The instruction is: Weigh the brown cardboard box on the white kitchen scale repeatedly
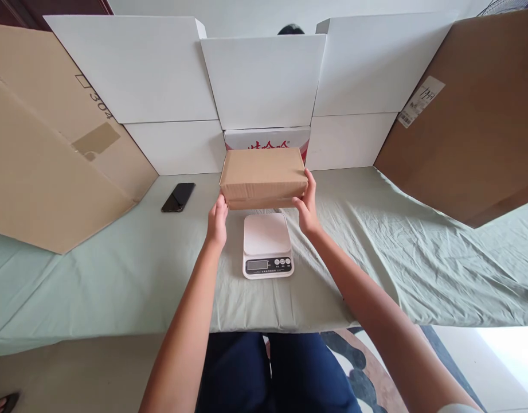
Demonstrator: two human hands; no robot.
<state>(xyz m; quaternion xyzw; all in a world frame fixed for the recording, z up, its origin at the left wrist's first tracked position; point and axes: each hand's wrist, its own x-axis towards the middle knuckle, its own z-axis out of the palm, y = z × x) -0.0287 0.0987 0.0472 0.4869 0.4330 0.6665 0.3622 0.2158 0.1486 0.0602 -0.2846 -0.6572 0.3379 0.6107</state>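
— Where was the flat brown cardboard box (264,172)?

— Just behind the small white kitchen scale (268,245), held a bit above the pale green cloth (117,275). The left hand (216,221) gripped its left end and the right hand (307,206) gripped its right end.

— How would it feel?

— Stiff and not slippery, I think. It looked light enough, but two hands at the ends seemed safest.

— How many things were there?

— One brown box, one scale and one black phone (178,197) left of the scale. A white box with red letters (267,138) stood behind the brown box.
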